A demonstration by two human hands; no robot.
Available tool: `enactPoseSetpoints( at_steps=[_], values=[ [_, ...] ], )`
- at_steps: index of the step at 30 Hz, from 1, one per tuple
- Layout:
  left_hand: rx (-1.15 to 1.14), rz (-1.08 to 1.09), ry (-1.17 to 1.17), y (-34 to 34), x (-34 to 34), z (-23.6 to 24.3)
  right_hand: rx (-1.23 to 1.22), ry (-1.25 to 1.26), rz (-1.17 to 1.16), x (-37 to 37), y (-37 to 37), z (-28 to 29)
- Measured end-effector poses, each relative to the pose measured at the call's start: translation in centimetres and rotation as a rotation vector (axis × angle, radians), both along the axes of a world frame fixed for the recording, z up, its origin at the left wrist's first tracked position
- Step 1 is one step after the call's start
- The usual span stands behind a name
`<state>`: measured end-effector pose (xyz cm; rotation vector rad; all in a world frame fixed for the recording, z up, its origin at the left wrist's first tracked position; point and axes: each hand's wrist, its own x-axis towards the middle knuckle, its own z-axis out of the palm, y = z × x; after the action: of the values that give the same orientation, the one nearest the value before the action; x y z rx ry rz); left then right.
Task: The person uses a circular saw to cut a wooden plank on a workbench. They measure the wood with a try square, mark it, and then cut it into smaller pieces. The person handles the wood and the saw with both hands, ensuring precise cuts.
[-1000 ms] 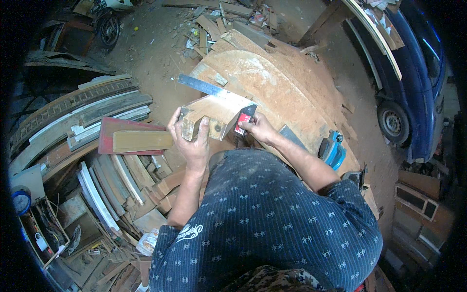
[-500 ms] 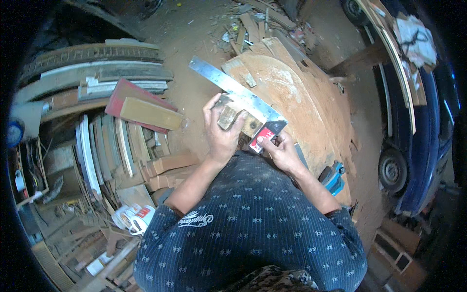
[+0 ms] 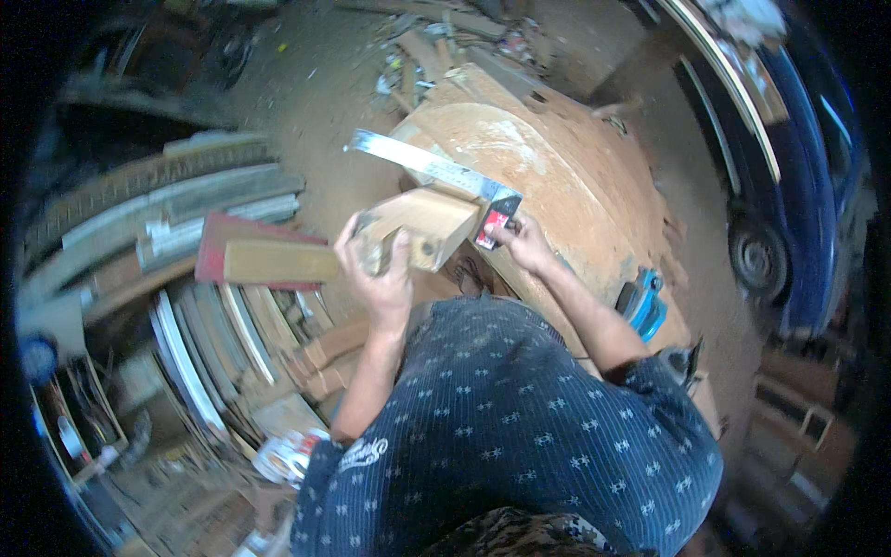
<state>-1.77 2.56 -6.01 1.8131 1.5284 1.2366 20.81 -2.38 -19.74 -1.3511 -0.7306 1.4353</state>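
Note:
In my left hand (image 3: 376, 274) is a pale wooden block (image 3: 427, 223) with a rough, notched end and a dark knot, gripped between thumb and fingers. My right hand (image 3: 524, 243) grips the red-labelled dark handle of a metal try square (image 3: 418, 160), whose long silver blade reaches up and left along the far edge of the block. Both are held above my shirt front, over a dusty wooden board (image 3: 520, 158). A blue power tool (image 3: 640, 306) lies on the board to the right of my right forearm.
Stacked planks (image 3: 195, 186) and offcuts fill the left, with red and tan boards (image 3: 278, 265) among them. Wood scraps (image 3: 418, 56) lie beyond the board. A dark blue vehicle (image 3: 798, 213) stands at the right, beside upright boards (image 3: 742, 93).
The view has swung about between frames. Since half a second ago the block has tilted to show its broad face, and the square's blade sits farther from my left fingers.

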Motion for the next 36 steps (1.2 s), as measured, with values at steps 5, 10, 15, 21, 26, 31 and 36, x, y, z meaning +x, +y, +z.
enactPoseSetpoints(
  at_steps=[5,10,15,21,26,31,36],
  values=[
    [-0.113,-0.016,-0.198,0.3,-1.9,-1.6,-0.305,-0.093,-0.128,6.2,0.4,-16.2],
    [-0.192,-0.015,-0.283,0.7,-4.0,-2.8,-0.389,-0.112,0.022,4.3,3.5,-19.4],
    [-0.119,-0.055,-0.158,1.6,-3.6,-1.6,-0.29,0.023,-0.045,1.7,4.5,-22.4],
    [-0.604,0.119,-0.723,3.6,-2.2,-2.9,-0.152,-0.521,-0.01,3.5,3.6,-21.3],
    [-0.372,0.235,-0.78,2.4,-9.4,-6.0,-0.266,0.344,0.054,0.5,2.5,-6.9],
    [-0.454,-0.111,-0.483,-0.2,-5.9,-2.0,-0.307,0.772,0.158,7.7,-0.7,-5.5],
    [-0.442,-0.085,-0.512,-3.4,-3.9,-3.3,-0.216,0.463,-0.016,5.3,-1.8,2.8]
  ],
)
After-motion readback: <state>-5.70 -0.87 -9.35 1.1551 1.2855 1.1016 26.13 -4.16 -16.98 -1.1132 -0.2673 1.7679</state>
